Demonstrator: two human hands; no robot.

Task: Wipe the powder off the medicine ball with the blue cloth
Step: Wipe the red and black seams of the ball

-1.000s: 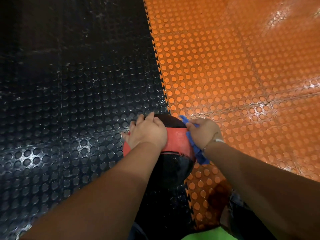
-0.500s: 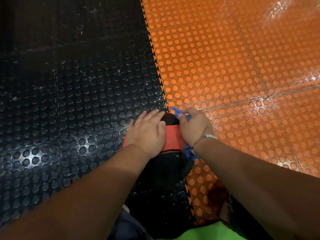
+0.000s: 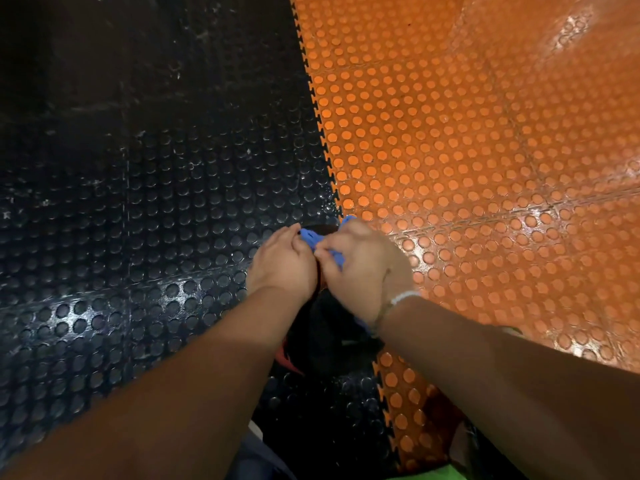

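The black medicine ball [image 3: 329, 336] with a red band sits on the floor at the seam between the black and orange mats, mostly hidden under my hands and forearms. My right hand [image 3: 360, 271] lies on top of the ball with its fingers curled round the blue cloth [image 3: 311, 237], which shows between the two hands and at my wrist. My left hand [image 3: 280, 263] rests on the ball's left top, thumb against the cloth; its fingers look bent over the far side. I see no powder on the ball's visible part.
Studded black rubber mat [image 3: 138, 220] covers the floor on the left, studded orange mat [image 3: 485, 168] on the right, joined by a toothed seam. A green garment edge [image 3: 446, 474] and dark clothing show at the bottom.
My right hand slid with the cloth from the ball's right side up over its top toward my left hand. The red band is now covered by both hands.
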